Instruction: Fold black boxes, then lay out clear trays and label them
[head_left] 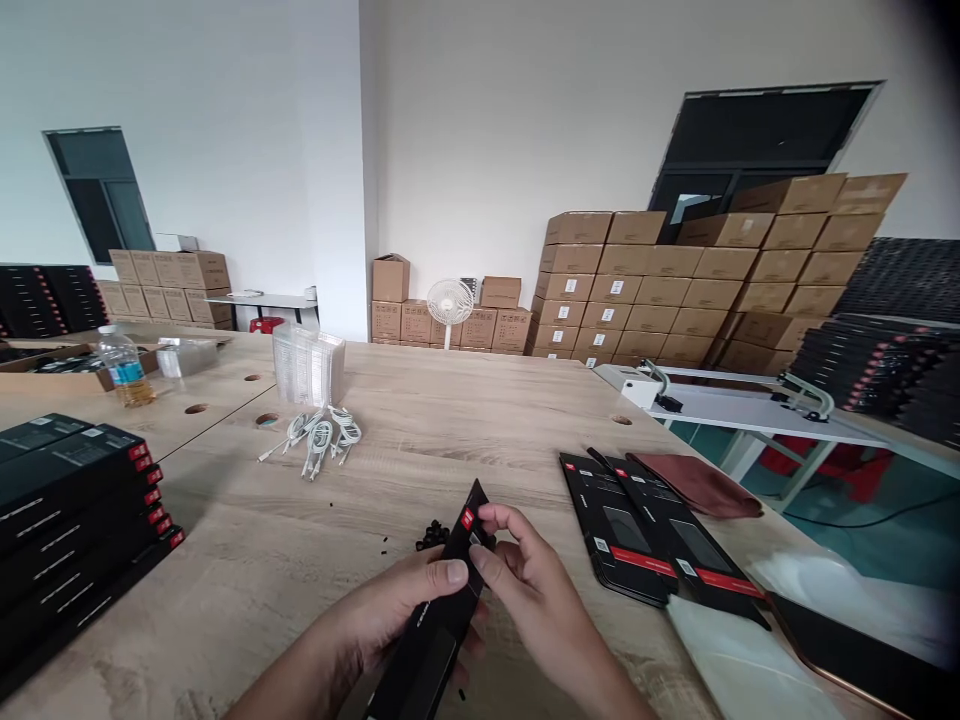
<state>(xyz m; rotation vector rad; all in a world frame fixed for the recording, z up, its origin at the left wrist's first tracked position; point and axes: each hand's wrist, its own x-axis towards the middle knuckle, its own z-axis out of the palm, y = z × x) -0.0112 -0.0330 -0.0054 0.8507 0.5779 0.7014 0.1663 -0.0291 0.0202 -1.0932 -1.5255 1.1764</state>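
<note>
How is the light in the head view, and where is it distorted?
Head view: soft, even daylight; faint shadow beside the stacked black boxes; glare on the glossy white sheet; cartons lean outward, top right corner darkens; left hand, right hand and the flat black box they hold look sharp.

A long, flat black box has a red tab near its far end. It slants, far end raised.

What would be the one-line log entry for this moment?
left hand: holds black box | right hand: grips its red-tabbed end | beside: flat black boxes
</note>
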